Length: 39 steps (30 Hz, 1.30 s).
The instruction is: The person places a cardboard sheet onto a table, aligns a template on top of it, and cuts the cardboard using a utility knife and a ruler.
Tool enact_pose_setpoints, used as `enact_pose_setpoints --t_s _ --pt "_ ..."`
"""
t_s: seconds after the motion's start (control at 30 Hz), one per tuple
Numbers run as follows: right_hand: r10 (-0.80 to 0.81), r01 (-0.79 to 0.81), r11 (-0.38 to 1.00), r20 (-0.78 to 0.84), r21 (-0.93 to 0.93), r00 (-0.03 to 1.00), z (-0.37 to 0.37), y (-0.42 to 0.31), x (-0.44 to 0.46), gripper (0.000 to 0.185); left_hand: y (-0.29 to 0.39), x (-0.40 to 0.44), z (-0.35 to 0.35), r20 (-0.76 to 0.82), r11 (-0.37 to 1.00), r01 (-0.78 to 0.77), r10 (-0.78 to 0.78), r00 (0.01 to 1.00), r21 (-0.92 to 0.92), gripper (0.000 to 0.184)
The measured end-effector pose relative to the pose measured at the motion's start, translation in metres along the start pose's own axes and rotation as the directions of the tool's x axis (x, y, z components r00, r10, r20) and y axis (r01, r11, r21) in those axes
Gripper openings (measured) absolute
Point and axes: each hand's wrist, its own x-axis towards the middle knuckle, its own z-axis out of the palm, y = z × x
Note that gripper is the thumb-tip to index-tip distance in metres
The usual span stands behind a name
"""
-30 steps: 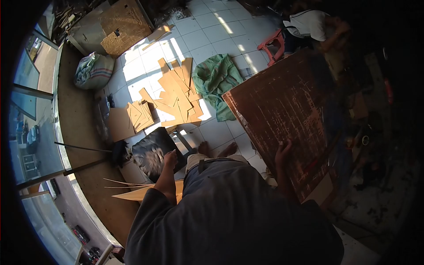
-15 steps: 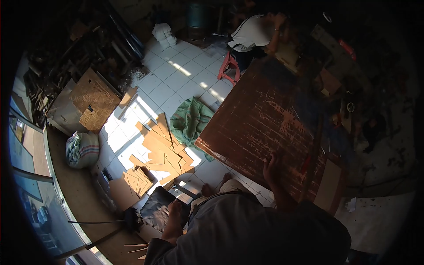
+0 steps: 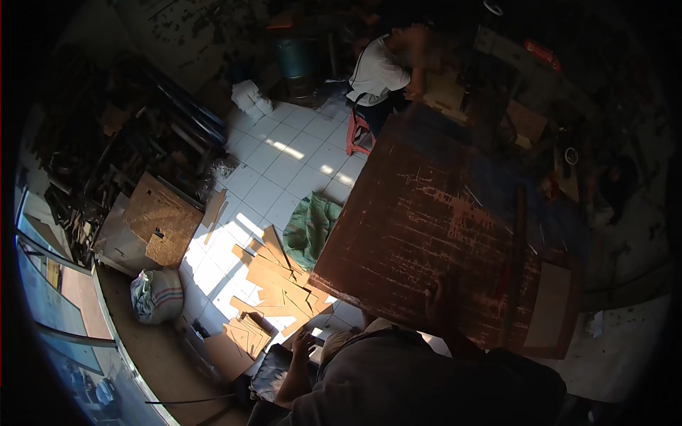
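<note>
My right hand (image 3: 435, 302) lies on the worn dark brown tabletop (image 3: 398, 241), its fingers stretched out and open, holding nothing I can see. A long dark strip (image 3: 517, 263) and a flat light-brown panel (image 3: 548, 302) lie on the tabletop to the right of this hand. My left hand (image 3: 303, 343) is low beside my lap, above a black cushion-like item (image 3: 271, 373). Its fingers are loosely bent and apart, and nothing shows in them. Just beyond it, cut brown board pieces (image 3: 280, 287) lie in a heap on the floor.
A green sack (image 3: 310, 227) sits against the table's left edge. Another person (image 3: 380, 71) sits on a red stool (image 3: 359, 135) at the far end. A stuffed white sack (image 3: 158, 297), a worn panel (image 3: 163, 224) and piled scraps (image 3: 78, 206) stand left, near windows.
My view has shifted, so the floor items appear lower and further right. My left hand has lifted from the black item towards the board pieces. My right hand stays on the tabletop.
</note>
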Motion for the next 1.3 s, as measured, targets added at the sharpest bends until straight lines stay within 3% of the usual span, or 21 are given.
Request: enact_pose_setpoints --t_s 0.1,0.17,0.3,0.43,0.77,1.0,1.13,1.3 --pt "-0.013 0.013 1.000 -0.021 0.011 1.000 -0.003 0.003 -0.004 0.055 0.015 -0.008 0.015 -0.020 0.997 -0.032 0.033 0.999 0.065 0.034" --pt "-0.027 0.029 0.999 -0.064 0.027 0.998 -0.004 0.002 -0.001 0.055 0.025 -0.006 0.016 0.058 0.994 -0.049 0.043 0.997 0.101 0.035" --pt "-0.019 0.021 1.000 -0.080 0.022 0.997 0.000 0.009 -0.002 0.053 0.056 -0.013 0.034 0.012 0.981 -0.037 0.036 0.999 0.192 0.044" --pt "0.004 0.000 0.999 -0.082 0.042 0.997 -0.004 0.007 0.000 0.051 0.089 -0.017 0.052 0.016 0.978 -0.092 0.091 0.996 0.185 0.046" --pt "0.061 -0.060 0.998 -0.068 0.022 0.996 -0.014 0.002 0.002 0.051 0.150 -0.008 0.067 0.026 0.905 -0.169 0.172 0.985 0.390 0.037" --pt "0.027 -0.028 0.999 -0.048 -0.026 0.998 -0.021 0.003 0.007 0.049 0.144 -0.010 0.049 -0.039 0.874 -0.228 0.270 0.962 0.430 0.039" --pt "0.038 -0.039 0.998 -0.031 -0.047 0.999 -0.026 0.000 0.010 0.047 0.123 -0.030 0.034 -0.055 0.931 -0.200 0.227 0.972 0.307 0.040" --pt "0.032 -0.032 0.999 -0.038 -0.011 0.999 -0.024 0.001 0.010 0.045 0.092 -0.052 0.007 -0.132 0.945 -0.123 0.169 0.977 0.304 0.036"
